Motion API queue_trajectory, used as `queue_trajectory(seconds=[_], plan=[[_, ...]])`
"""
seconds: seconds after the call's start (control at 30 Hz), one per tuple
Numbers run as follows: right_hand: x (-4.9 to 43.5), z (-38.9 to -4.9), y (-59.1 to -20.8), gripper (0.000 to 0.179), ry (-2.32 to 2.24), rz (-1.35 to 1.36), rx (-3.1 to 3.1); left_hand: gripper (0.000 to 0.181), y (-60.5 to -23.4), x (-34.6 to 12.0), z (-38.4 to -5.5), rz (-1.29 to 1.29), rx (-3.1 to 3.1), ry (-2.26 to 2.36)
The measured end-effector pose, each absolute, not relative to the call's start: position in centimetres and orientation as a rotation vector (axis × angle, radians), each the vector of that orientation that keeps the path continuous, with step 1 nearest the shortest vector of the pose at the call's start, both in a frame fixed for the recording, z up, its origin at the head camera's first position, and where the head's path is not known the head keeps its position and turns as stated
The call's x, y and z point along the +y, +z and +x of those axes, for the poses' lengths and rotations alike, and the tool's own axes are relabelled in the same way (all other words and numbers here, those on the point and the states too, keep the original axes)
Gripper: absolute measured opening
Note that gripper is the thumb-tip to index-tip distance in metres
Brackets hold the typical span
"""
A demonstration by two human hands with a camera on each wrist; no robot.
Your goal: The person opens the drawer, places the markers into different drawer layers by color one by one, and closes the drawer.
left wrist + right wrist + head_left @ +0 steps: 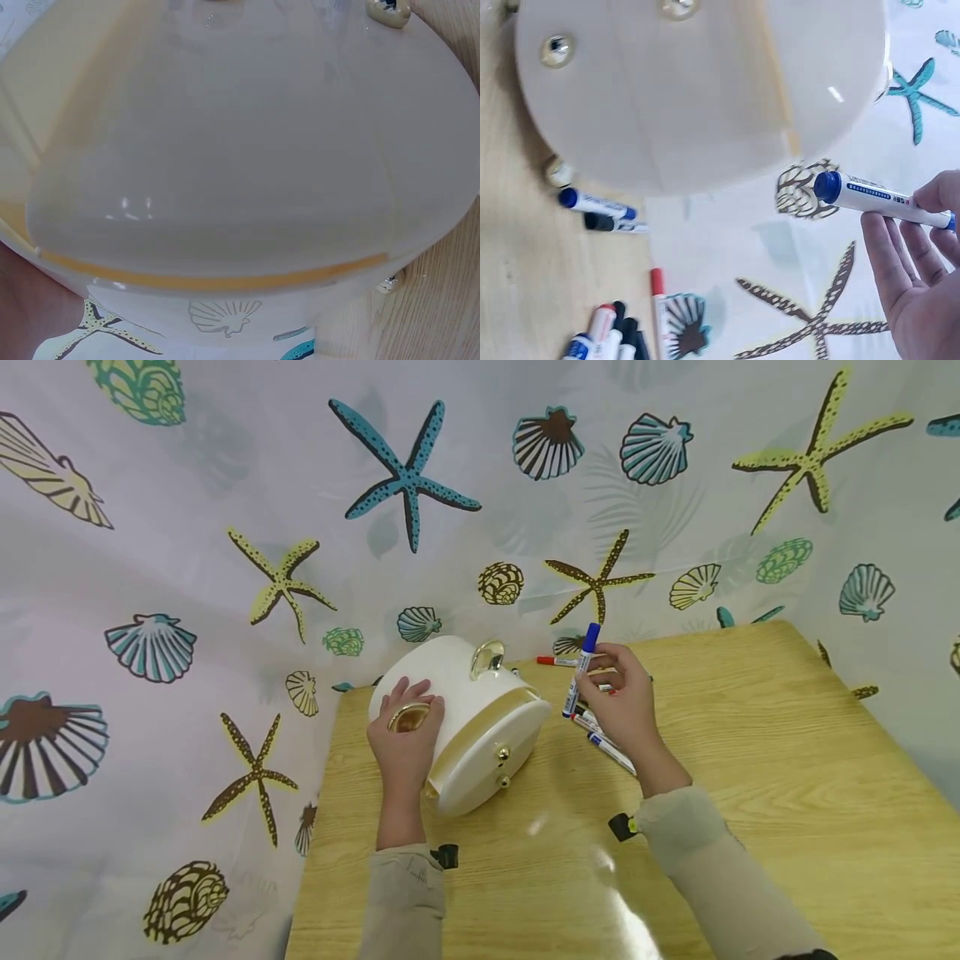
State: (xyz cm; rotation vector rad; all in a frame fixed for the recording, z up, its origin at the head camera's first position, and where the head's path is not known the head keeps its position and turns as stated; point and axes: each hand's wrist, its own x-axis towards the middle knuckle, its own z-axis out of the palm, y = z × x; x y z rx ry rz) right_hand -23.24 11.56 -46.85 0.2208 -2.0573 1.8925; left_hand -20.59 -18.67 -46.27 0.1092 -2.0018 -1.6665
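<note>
A white rounded container (457,693) with gold loop handles stands tilted at the table's back left. Its flat white front panel (487,760) bears two gold knobs and sits slightly apart from the beige-lined body. My left hand (405,735) holds the container's side, fingers spread over the white shell around a gold loop handle (411,717). In the left wrist view the panel (240,150) hides most of that hand. With thumb and fingers, my right hand (622,693) pinches a white marker (581,672) with a blue cap, raised to the right of the container.
Several markers lie on the table (750,735) under and behind my right hand, among them a blue-capped marker (611,752) and a red-capped marker (555,661). Behind the table hangs a white cloth (465,443) printed with starfish and shells.
</note>
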Motion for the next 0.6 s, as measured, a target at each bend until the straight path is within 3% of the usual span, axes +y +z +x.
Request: queue_trajectory(seconds=[0.6], plan=[[7.8,-22.2,-42.7,0.033,1.842,0.567,-1.987,0.02,-45.9,-18.5,-20.5,0.155,-2.013,-1.684]])
